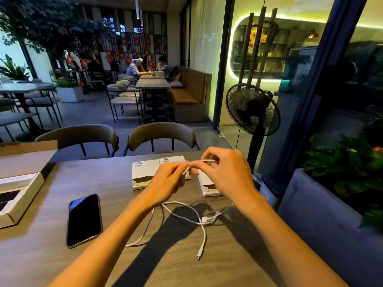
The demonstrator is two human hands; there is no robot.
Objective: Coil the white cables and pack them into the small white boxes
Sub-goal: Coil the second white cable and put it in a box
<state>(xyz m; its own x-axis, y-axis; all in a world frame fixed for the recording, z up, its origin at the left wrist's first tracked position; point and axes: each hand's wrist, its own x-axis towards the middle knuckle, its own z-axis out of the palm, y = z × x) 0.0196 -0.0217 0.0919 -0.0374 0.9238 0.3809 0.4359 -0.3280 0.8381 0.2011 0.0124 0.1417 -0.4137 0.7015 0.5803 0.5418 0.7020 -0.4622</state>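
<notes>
While both hands pinch cable (pixel 187 169) | boxes (pixel 145 172) beside | right table edge (pixel 267 204) close

No legible text anywhere in frame.

Small white boxes (pixel 145 172), centre of frame on surface (pixel 103 183): barcode stickers with printed lines on top faces, too small and blurred to read.

Flat open carton (pixel 18 195), left edge: faint row of printed characters along white inner strip, unreadable.

Red decorations (pixel 124 52) on far wall, upper left: yellow emblems, no lettering made out.

Phone (pixel 84 220) screen dark, nothing displayed.
</notes>
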